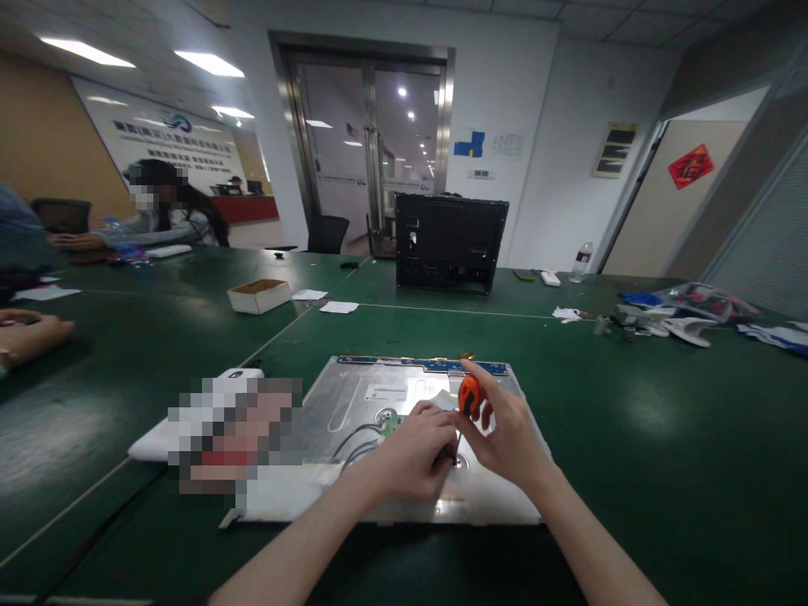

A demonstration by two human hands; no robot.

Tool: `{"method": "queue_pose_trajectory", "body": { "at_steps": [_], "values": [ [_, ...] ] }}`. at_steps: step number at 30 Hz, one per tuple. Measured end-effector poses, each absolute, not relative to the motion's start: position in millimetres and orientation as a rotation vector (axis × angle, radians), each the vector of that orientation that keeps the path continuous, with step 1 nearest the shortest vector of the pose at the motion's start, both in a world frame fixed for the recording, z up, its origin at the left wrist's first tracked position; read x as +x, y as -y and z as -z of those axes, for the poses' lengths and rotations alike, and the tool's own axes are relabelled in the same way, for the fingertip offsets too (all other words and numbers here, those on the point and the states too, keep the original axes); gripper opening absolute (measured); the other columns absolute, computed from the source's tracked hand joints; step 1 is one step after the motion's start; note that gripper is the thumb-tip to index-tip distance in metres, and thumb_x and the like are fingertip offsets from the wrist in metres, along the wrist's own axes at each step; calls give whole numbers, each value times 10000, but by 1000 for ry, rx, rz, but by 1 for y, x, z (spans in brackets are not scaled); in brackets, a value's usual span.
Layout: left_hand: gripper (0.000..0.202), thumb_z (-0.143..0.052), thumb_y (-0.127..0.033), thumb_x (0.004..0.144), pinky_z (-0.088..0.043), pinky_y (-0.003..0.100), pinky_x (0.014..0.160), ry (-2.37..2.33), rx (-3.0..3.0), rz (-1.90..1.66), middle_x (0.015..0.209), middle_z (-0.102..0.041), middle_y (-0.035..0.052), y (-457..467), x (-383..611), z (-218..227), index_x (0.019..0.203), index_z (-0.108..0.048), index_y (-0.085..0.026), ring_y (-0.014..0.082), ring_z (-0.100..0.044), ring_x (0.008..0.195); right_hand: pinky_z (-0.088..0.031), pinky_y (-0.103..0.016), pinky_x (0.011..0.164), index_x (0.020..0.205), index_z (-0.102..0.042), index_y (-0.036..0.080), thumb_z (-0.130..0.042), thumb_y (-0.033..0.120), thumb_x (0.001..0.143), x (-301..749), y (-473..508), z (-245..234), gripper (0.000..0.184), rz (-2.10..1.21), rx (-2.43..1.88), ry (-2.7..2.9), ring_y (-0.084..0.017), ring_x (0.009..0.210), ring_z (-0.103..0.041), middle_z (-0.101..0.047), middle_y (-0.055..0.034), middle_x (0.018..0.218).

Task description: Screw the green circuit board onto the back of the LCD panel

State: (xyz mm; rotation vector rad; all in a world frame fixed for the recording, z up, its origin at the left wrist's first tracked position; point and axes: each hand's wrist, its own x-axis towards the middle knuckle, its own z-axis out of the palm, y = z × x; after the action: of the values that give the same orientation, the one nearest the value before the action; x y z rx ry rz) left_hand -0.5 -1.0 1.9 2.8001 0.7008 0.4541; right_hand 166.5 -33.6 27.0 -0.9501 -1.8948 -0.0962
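An orange-handled screwdriver (pixel 468 396) stands nearly upright in my right hand (pixel 510 433), its shaft pointing down at the metal back of a flat display panel (pixel 366 396). Close beside the shaft, my left hand (pixel 417 450) rests on the panel with its fingers curled near the tip; what they hold, if anything, is hidden. A small green circuit board (pixel 390 423) with dark cables shows just left of my left hand. Along the panel's far edge runs a blue circuit strip (pixel 422 364).
Left of the panel lies a white device (pixel 208 412), partly blurred. Farther off are an open cardboard box (pixel 258 296), a black monitor housing (pixel 451 244), a water bottle (pixel 582 262) and plastic bags (pixel 707 300). A person (pixel 170 210) sits at the left; another person's hand (pixel 31 337) is nearer.
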Motion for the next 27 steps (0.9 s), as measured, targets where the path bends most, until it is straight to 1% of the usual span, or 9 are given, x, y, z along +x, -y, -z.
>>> {"method": "queue_pose_trajectory", "body": {
  "at_steps": [2,6,12,14,16,19,23,27],
  "values": [
    [112,-541,-119,703,-347,384,895,-702,2797,-446,900,-604,43,2,0,-3,789,-527,-189,215,-535,893,-422,-225,454,1317,-339,206,-542,235,847,167,34,-26,513,86,-946,1886,-114,518,-530,-576,24,700],
    [124,-551,-124,706,-343,389,903,-716,2784,-443,918,-610,45,3,0,-5,808,-536,-192,218,-539,900,-418,-222,457,1260,-345,219,-529,215,849,167,35,-25,450,76,-927,1897,-115,534,-530,-563,20,724],
    [122,-560,-122,702,-335,393,922,-697,2797,-466,949,-614,43,1,0,-2,799,-542,-192,226,-538,933,-431,-225,468,1205,-427,233,-600,283,842,167,34,-28,405,112,-908,1875,-107,542,-513,-582,-6,805],
    [109,-557,-120,706,-341,391,913,-697,2798,-469,911,-613,40,1,0,-2,785,-536,-191,222,-539,907,-438,-225,479,1223,-438,239,-589,278,853,167,33,-28,401,127,-916,1875,-108,560,-515,-585,-15,827],
    [100,-553,-121,714,-348,388,902,-698,2795,-469,884,-609,39,1,0,-2,780,-530,-192,218,-539,886,-448,-229,496,1268,-419,238,-573,250,862,166,33,-27,435,141,-920,1887,-113,580,-526,-595,-22,838],
    [98,-551,-133,730,-351,389,899,-703,2793,-462,913,-608,48,2,0,-3,802,-531,-197,223,-535,899,-463,-239,513,1311,-373,221,-550,187,846,166,35,-25,498,141,-913,1875,-119,588,-543,-607,-19,823],
    [93,-542,-143,750,-349,389,903,-720,2796,-451,923,-605,49,2,0,-2,822,-532,-201,222,-534,900,-470,-242,520,1231,-402,224,-531,151,808,166,36,-24,448,137,-895,1844,-118,579,-556,-605,4,789],
    [114,-546,-137,743,-342,385,917,-699,2801,-455,939,-607,46,1,-1,-1,839,-533,-196,219,-533,918,-464,-229,510,1180,-422,222,-554,194,825,167,35,-25,381,137,-879,1862,-115,594,-563,-608,1,797]
  ]
}}
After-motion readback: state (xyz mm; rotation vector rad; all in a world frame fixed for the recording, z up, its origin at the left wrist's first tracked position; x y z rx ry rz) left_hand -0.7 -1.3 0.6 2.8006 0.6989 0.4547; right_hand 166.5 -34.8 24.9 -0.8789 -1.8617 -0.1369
